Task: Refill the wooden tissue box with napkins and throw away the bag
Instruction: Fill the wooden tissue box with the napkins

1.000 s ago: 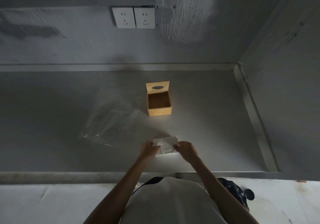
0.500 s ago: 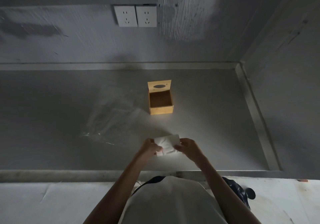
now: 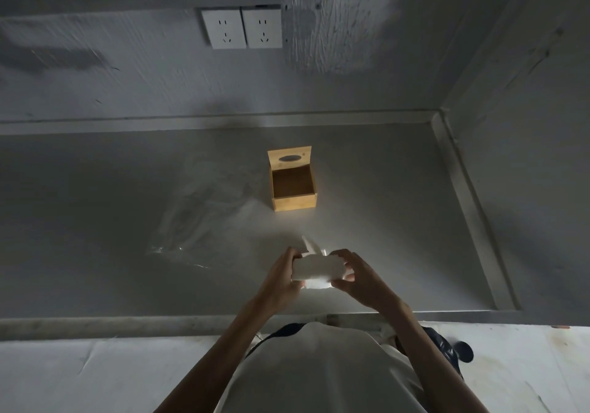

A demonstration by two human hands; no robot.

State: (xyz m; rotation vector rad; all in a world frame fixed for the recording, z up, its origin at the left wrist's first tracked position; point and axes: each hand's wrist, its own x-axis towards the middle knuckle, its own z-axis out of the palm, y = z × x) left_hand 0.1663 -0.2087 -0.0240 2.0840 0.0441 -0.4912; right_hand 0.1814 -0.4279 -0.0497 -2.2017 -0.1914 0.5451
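Grey tabletop [image 3: 95, 221], dim, raised lip along right edge. Two white wall sockets [image 3: 242, 28] side by side on the rough grey wall [image 3: 351, 29] above it. Pale floor [image 3: 64, 377] below the near edge; a dark object [image 3: 459, 350] lay there, right.

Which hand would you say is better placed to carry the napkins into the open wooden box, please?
Probably the right hand. Both it and the left hand grip the napkin stack, but the wooden box sits ahead toward the right, clear of the plastic bag lying left.
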